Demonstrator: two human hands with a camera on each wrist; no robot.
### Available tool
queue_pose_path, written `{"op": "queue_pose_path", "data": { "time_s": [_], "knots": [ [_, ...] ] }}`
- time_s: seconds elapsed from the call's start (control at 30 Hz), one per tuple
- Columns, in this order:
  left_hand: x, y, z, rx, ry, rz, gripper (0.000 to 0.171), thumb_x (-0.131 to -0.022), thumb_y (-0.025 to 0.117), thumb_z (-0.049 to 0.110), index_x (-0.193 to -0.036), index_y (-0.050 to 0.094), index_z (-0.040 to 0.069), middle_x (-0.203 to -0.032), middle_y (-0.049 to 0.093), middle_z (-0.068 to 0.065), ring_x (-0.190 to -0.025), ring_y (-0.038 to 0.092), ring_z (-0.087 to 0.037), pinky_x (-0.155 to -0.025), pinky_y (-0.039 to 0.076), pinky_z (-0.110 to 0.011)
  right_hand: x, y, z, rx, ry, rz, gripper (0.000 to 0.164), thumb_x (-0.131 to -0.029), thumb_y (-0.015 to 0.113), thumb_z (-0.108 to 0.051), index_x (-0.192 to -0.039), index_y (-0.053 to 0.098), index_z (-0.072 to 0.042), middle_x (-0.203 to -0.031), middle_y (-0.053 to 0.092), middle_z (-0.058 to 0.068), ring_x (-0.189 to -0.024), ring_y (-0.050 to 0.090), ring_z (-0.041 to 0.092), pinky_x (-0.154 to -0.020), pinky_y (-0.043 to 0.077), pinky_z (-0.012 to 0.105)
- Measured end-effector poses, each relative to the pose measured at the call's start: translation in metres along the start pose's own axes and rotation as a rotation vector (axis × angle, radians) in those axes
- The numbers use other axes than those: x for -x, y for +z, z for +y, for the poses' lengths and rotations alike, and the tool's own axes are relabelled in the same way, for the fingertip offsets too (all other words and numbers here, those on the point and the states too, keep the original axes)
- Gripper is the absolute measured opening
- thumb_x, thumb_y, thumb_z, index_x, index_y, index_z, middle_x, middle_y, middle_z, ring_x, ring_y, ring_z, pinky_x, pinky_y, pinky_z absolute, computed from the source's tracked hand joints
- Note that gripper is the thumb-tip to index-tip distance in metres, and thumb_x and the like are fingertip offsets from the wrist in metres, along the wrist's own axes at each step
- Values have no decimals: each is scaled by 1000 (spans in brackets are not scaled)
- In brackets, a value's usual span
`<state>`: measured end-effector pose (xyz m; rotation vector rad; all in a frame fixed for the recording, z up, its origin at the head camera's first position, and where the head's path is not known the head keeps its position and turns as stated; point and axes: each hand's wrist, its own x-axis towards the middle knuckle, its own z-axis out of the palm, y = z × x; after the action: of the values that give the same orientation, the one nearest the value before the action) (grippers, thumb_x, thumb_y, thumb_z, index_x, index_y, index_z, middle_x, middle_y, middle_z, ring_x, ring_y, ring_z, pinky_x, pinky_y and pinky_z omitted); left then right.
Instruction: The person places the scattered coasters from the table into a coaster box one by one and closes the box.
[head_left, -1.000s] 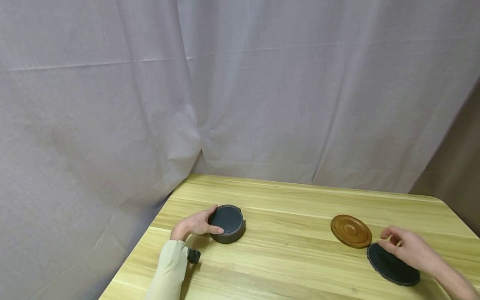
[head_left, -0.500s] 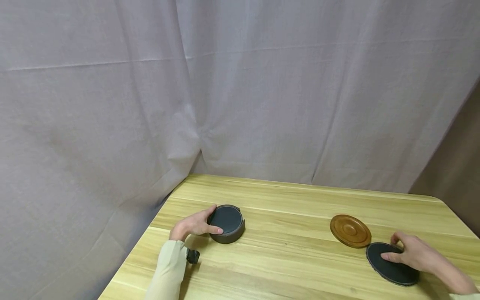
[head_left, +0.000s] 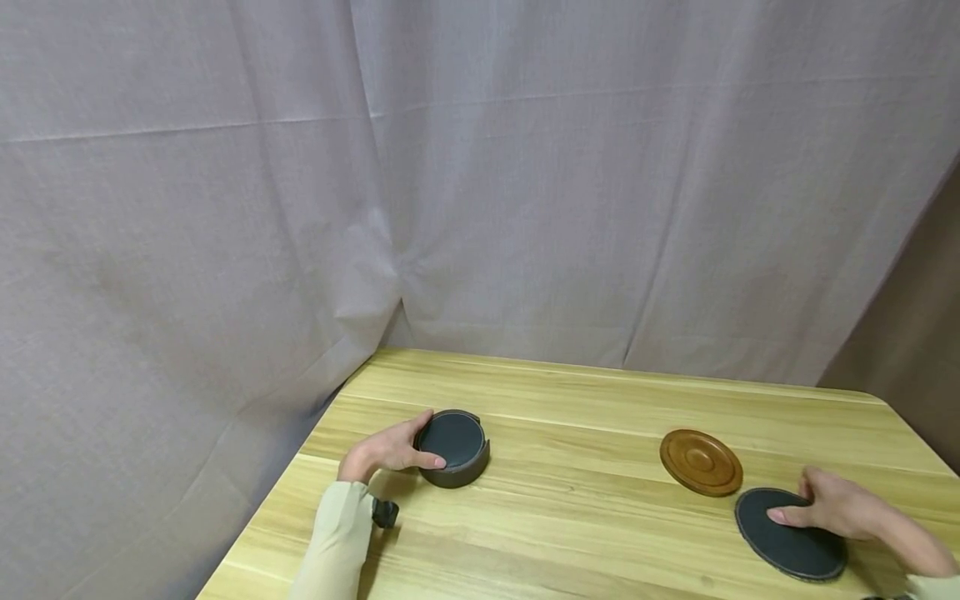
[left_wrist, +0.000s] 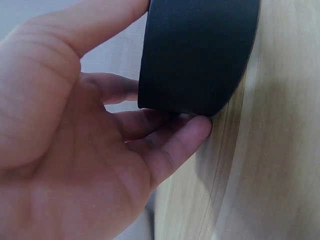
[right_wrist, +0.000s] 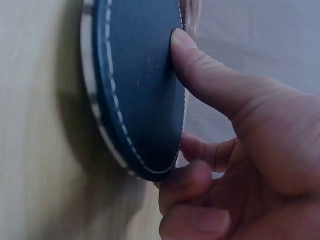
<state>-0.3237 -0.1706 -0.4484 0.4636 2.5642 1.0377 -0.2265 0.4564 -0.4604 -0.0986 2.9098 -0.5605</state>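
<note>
My left hand [head_left: 390, 448] grips the left side of a round black coaster holder [head_left: 459, 477] on the table. A dark round coaster [head_left: 452, 438] lies inside it, with my thumb over its edge. In the left wrist view, curled fingers [left_wrist: 172, 147] touch the holder's dark wall [left_wrist: 197, 60]. At the right, a black leather coaster [head_left: 783, 542] with white edge stitching is pinched by my right hand [head_left: 843, 505]. The thumb presses its top face and the other fingers are at its far edge, partly hidden. A shadow beside it in the right wrist view suggests it is slightly raised.
A round brown wooden coaster [head_left: 701, 462] with ring grooves lies just behind and left of the black leather coaster. Both rest areas belong to a light wood-grain table [head_left: 570, 517]. Grey curtains [head_left: 525, 208] hang behind and along the left side.
My right hand has come down from above the black leather coaster, taken hold of it and shifted it slightly right and toward me. The left hand stays on the holder.
</note>
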Motion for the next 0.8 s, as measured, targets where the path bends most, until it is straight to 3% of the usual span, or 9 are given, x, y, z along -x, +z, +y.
{"op": "queue_pose_path", "data": {
  "time_s": [0.17, 0.47, 0.8],
  "knots": [
    [0, 1, 1, -1, -4, 0, 106, -80, 81, 40, -157, 18, 5, -162, 25, -16, -148, 27, -33, -119, 26, -51, 5, -8, -1, -20, 19, -17, 51, -85, 73, -47, -84, 44, -5, -73, 41, 0, -69, 42, 15, -56, 32, 24],
    [1, 0, 1, 9, -14, 9, 105, -80, 81, 38, -157, 18, 6, -162, 25, -16, -148, 27, -33, -119, 26, -51, 12, -18, -12, 13, -103, 123, 41, -86, 74, -33, -81, 41, -9, -69, 37, -2, -60, 35, 6, -53, 28, 22],
    [1, 1, 1, 4, -17, -1, 105, -81, 80, 39, -158, 17, 7, -162, 24, -15, -149, 26, -32, -119, 25, -51, 17, -33, -40, 15, -156, 169, 13, -91, 68, -13, -89, 55, -9, -74, 55, -1, -61, 44, -1, -54, 37, 23]
  ]
}}
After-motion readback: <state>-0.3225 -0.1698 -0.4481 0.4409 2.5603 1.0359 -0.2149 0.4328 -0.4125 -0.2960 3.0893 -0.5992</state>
